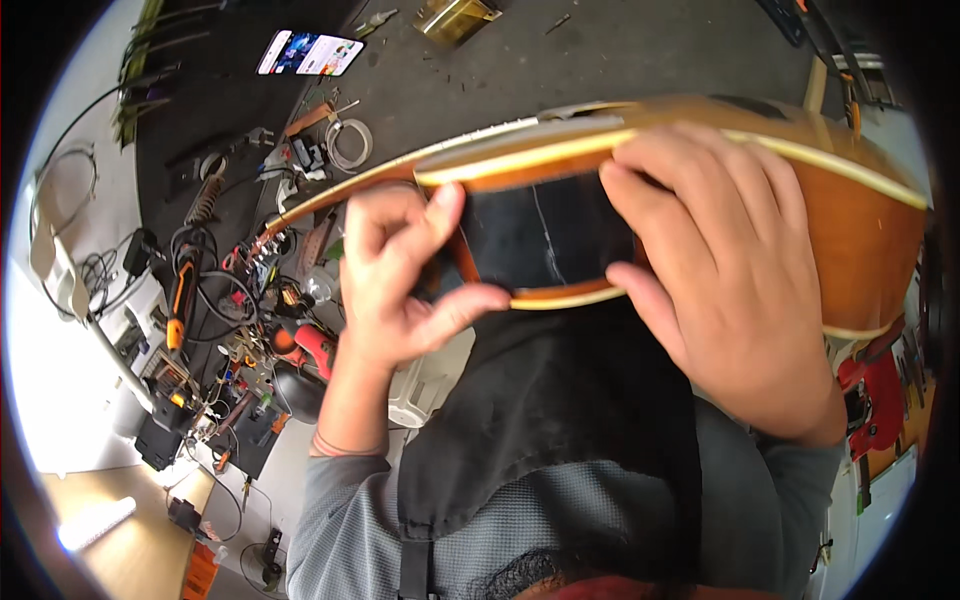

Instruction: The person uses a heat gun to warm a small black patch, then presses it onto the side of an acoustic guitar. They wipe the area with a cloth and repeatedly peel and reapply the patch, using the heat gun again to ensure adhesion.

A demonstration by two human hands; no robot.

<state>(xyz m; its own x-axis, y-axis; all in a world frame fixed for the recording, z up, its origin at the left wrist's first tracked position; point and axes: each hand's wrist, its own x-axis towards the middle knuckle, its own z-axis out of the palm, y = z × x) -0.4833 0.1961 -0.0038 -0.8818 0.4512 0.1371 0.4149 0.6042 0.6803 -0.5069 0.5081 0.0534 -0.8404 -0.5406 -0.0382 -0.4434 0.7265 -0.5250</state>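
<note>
An acoustic guitar lies on its edge across my front, its orange-brown side with cream binding facing me and its neck running off to the left. A glossy black rectangular patch covers part of that side, with a thin pale line crossing it. At the patch's left end is my left hand, fingers curled and thumb at the lower binding. My right hand spans the side at the patch's right end, fingers near the upper binding and thumb near the lower one. What lies under both palms is hidden.
A lit phone and an amber box rest on the dark bench. At left are a coiled cable, an orange-and-black tool and crowded small parts. A red tool sits at right.
</note>
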